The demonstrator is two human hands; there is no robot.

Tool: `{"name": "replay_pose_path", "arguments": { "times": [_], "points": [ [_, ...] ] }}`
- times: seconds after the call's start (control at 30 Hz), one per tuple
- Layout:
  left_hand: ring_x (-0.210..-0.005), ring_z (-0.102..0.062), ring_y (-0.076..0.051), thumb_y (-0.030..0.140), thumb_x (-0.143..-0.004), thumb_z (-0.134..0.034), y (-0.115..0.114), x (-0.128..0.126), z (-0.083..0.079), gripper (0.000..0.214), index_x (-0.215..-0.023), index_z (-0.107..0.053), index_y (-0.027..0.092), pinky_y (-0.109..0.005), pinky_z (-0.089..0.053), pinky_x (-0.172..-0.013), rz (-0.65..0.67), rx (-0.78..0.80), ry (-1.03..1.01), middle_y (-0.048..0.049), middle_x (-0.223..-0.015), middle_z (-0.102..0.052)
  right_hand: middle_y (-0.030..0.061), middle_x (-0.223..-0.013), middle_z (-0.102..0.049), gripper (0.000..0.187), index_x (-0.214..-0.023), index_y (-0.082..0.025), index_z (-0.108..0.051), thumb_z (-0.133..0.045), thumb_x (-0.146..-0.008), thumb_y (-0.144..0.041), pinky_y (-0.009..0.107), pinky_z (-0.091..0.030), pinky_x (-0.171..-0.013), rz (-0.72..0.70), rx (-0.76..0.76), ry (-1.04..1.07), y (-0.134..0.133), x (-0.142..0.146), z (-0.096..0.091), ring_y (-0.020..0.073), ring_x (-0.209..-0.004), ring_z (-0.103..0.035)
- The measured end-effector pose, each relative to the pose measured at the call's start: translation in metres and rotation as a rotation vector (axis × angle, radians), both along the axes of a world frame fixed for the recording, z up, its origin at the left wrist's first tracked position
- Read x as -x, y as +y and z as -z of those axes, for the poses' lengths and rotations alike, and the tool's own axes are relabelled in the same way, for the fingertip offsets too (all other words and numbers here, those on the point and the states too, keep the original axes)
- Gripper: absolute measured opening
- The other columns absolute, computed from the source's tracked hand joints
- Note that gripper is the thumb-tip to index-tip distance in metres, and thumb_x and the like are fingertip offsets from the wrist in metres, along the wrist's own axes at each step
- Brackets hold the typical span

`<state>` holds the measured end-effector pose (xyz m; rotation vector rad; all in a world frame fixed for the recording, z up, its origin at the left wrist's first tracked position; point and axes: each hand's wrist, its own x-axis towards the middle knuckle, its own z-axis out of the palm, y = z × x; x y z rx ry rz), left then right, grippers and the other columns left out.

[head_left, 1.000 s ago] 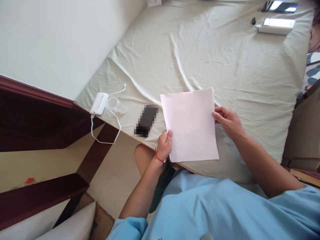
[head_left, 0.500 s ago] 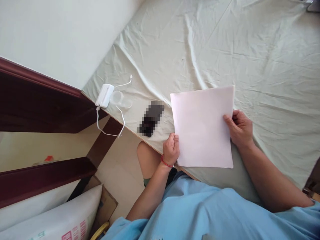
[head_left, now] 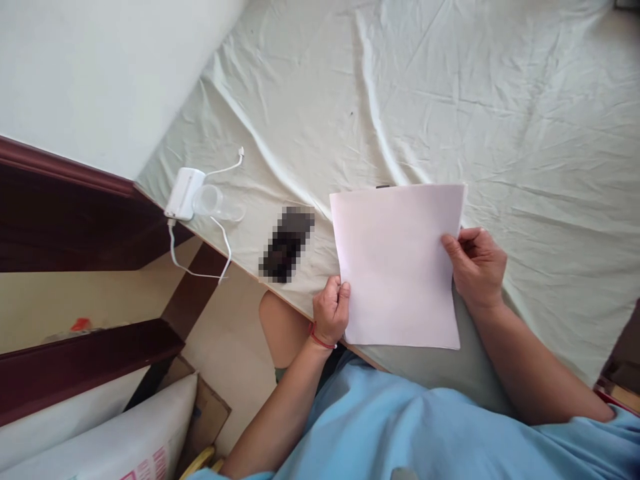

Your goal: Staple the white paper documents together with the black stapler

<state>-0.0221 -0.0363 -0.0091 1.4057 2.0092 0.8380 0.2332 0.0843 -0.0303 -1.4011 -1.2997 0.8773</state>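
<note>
A stack of white paper (head_left: pixel 397 267), blank on top, is held between my two hands above the cloth-covered surface. My left hand (head_left: pixel 332 311), with a red cord at the wrist, is closed on its lower left edge. On the right edge, a little higher, my right hand (head_left: pixel 477 267) pinches the sheets with the thumb on top and the fingers beneath. The paper bows slightly between them. A small dark object (head_left: pixel 383 187) peeks out behind its top edge; most of it is hidden.
Left of the paper lies a dark, pixelated flat object (head_left: pixel 287 245). Farther left are a white box-shaped device (head_left: pixel 184 193) with white cables and a clear plastic container (head_left: pixel 208 199) at the edge. The pale green cloth (head_left: pixel 300 100) is wrinkled. White sacks (head_left: pixel 125 427) stand below left.
The view has shifted slightly, so most things sit a little further left. The dark object behind the paper's top edge has come into sight. Both hands keep their hold.
</note>
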Motion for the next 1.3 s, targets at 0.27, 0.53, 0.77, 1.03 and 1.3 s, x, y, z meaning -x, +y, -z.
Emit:
{"name": "replay_pose_path", "arguments": {
  "times": [0.27,0.53,0.77,1.03,1.3],
  "points": [
    [-0.057,-0.052,-0.015,0.038,-0.101,-0.048,0.001,0.000,0.002,0.023,-0.085,-0.055,0.024,-0.027,-0.038,-0.060,-0.009,-0.035,0.006,0.0023,-0.064,-0.058,-0.0030,-0.067,-0.052,0.031,-0.078,-0.023,-0.061,-0.078,-0.090,-0.046,0.030,-0.036,-0.057,0.024,-0.013,-0.085,-0.002,0.001,-0.003,0.0128,-0.059,-0.043],
    [-0.056,-0.051,-0.015,0.038,-0.101,-0.049,0.001,0.000,0.005,0.022,-0.087,-0.056,0.023,-0.027,-0.037,-0.060,-0.035,-0.042,0.028,0.0037,-0.061,-0.055,-0.0041,-0.072,-0.058,0.029,-0.098,-0.025,-0.063,-0.078,-0.090,-0.048,0.030,-0.040,-0.057,-0.011,0.018,-0.017,-0.002,0.001,-0.004,0.0134,-0.060,-0.050],
    [-0.057,-0.053,-0.015,0.038,-0.101,-0.049,0.001,-0.001,0.006,0.021,-0.089,-0.058,0.022,-0.027,-0.039,-0.061,-0.038,-0.063,0.057,0.0034,-0.062,-0.055,-0.0028,-0.066,-0.056,0.026,-0.084,-0.024,-0.065,-0.072,-0.096,-0.045,0.031,-0.041,-0.058,-0.019,-0.045,-0.154,-0.006,-0.002,-0.006,0.0131,-0.058,-0.046],
    [-0.056,-0.051,-0.014,0.040,-0.102,-0.048,0.001,0.000,0.009,0.024,-0.091,-0.058,0.022,-0.026,-0.038,-0.058,-0.044,-0.106,0.074,0.0040,-0.063,-0.055,0.0019,-0.082,-0.064,0.017,-0.089,-0.024,-0.075,-0.069,-0.099,-0.036,0.031,-0.045,-0.061,-0.012,-0.293,-0.252,-0.009,-0.001,-0.014,0.0131,-0.064,-0.052],
    [-0.056,-0.052,-0.014,0.039,-0.101,-0.048,0.001,0.001,0.011,0.022,-0.089,-0.057,0.022,-0.026,-0.038,-0.058,-0.044,-0.119,0.106,0.0035,-0.062,-0.057,-0.0057,-0.071,-0.064,0.038,-0.123,-0.025,-0.066,-0.081,-0.089,-0.035,0.026,-0.043,-0.056,-0.063,-0.050,0.121,-0.009,-0.002,-0.011,0.0110,-0.057,-0.053]
  ]
}}
